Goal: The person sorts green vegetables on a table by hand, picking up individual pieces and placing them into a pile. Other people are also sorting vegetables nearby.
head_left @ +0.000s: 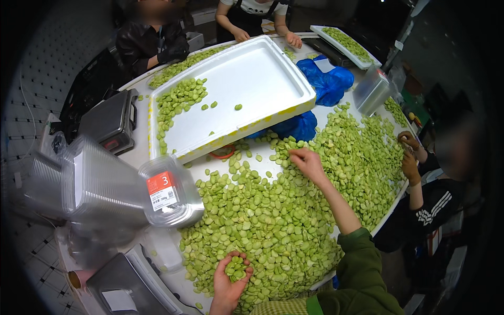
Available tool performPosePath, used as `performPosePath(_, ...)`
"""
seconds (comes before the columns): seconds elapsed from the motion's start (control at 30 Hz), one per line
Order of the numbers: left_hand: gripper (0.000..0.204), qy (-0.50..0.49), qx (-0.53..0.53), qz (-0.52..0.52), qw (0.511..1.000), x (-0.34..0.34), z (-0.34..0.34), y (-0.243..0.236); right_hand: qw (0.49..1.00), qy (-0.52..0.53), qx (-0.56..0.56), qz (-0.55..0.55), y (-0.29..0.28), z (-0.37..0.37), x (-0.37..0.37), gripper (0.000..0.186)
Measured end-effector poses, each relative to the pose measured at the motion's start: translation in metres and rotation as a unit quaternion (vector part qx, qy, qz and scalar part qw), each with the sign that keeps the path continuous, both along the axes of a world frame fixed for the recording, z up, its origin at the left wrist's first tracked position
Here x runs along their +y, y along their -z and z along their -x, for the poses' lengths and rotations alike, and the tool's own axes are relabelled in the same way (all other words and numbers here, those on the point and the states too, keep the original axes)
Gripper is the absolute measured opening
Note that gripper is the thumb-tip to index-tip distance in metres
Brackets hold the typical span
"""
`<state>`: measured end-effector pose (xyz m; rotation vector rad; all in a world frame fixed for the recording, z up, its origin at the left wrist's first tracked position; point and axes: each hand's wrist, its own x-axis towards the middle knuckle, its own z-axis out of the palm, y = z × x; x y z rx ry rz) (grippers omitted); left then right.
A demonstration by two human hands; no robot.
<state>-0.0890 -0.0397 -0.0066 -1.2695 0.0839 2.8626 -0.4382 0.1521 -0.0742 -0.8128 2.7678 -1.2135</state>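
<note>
Shelled green broad beans [262,220] lie in a wide heap over the table in front of me. Low in the picture, my left hand [229,281] is palm up with its fingers curled round a small handful of broad beans [236,269]. My right hand [308,164] is stretched out over the far part of the heap, near a blue plastic bag [296,126]. Its fingertips are pressed together at the beans; whatever they may pinch is too small to make out.
A white foam tray [252,79] holds some beans. Left are stacked clear plastic tubs [105,184], a labelled tub [170,194], a grey scale [107,118] and another scale [128,286]. A co-worker's gloved hands [409,157] are at the right edge; two people stand beyond.
</note>
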Motion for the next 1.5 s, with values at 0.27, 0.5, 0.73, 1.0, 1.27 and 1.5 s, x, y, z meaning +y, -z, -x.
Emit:
performPosePath(0.27, 0.015, 0.021, 0.015, 0.004, 1.000, 0.008, 0.007, -0.003, 0.980, -0.031, 0.189, -0.062, 0.005, 0.007, 0.008, 0.038)
performPosePath(0.5, 0.016, 0.013, -0.004, 0.008, 1.000, 0.011, 0.000, -0.005, 0.961, -0.170, -0.194, -0.096, -0.068, -0.060, 0.016, 0.040)
performPosePath(0.73, 0.016, 0.022, 0.003, -0.001, 1.000, 0.010, 0.002, 0.000, 0.995, -0.052, 0.047, -0.072, -0.014, -0.012, -0.009, 0.019)
performPosePath(1.0, 0.015, 0.000, 0.003, -0.003, 1.000, 0.005, -0.003, -0.001, 0.985, 0.001, 0.145, -0.095, 0.023, 0.001, -0.059, 0.016)
performPosePath(1.27, 0.015, 0.012, 0.016, 0.009, 1.000, 0.004, -0.006, -0.002, 0.995, -0.025, 0.034, -0.091, 0.009, -0.019, -0.018, 0.021)
performPosePath(1.5, 0.016, 0.050, 0.037, 0.073, 0.995, 0.017, 0.005, -0.012, 0.917, 0.047, -0.352, 0.183, -0.030, -0.070, 0.011, 0.020)
